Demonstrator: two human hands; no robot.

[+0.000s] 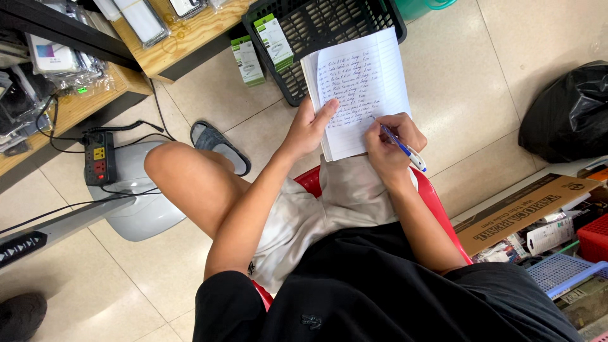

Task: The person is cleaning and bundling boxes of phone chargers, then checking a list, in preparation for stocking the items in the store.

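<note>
A lined notebook (361, 88), its open page filled with rows of handwriting, is propped on the lap of a seated person, seen from above, near the middle of the view. The notebook's left edge is gripped by the left hand (308, 130), with the thumb laid across the page and the fingers hidden behind it. A blue and white pen (404, 149) is pinched in the curled fingers of the right hand (389, 142), and its tip is pressed to the lower right part of the page. Light shorts and a black shirt are worn, and a red plastic chair (437, 206) is sat upon. Just beyond the notebook, on the pale tiled floor, a black plastic basket (316, 31) is placed, with two green and white boxes (273, 41) leaning at its left side. Farther left, a grey sandal (218, 145) and a power strip (99, 158) resting on a grey fan base (142, 212) are seen, below wooden shelves (171, 54). At the right, a black bag (570, 114) and a cardboard box (525, 212) are found.
</note>
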